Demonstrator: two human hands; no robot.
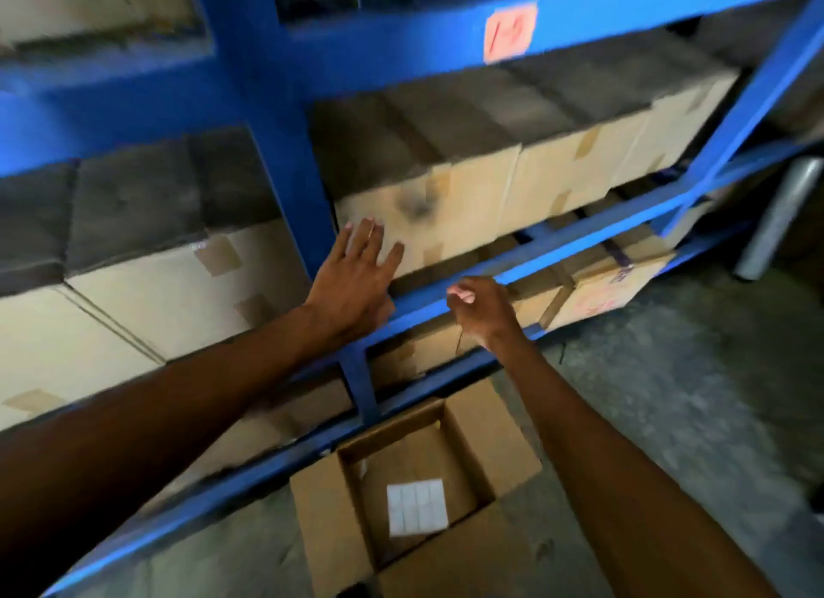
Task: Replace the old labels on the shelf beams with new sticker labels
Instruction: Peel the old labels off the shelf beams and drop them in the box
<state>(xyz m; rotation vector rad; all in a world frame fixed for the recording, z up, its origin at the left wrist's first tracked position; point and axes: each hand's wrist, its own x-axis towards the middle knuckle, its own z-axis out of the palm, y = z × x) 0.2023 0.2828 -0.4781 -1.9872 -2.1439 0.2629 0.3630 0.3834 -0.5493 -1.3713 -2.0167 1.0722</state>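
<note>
Blue shelf beam lies just beyond right hand, fingers curled.

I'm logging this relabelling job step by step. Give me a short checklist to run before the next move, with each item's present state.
1. Left hand free to steady the work: ok, fingers straight, lying against the cardboard box and the blue shelf beam.
2. Right hand holds a label: cannot tell, fingertips pinched together, picture blurred.
3. Beam in front of the hands bare of an old label: ok, none visible.
4. Sticker sheet within reach: ok, lying in the open carton on the floor.
5. Upper beam's orange label replaced: not ok, still on, handwritten.
</note>
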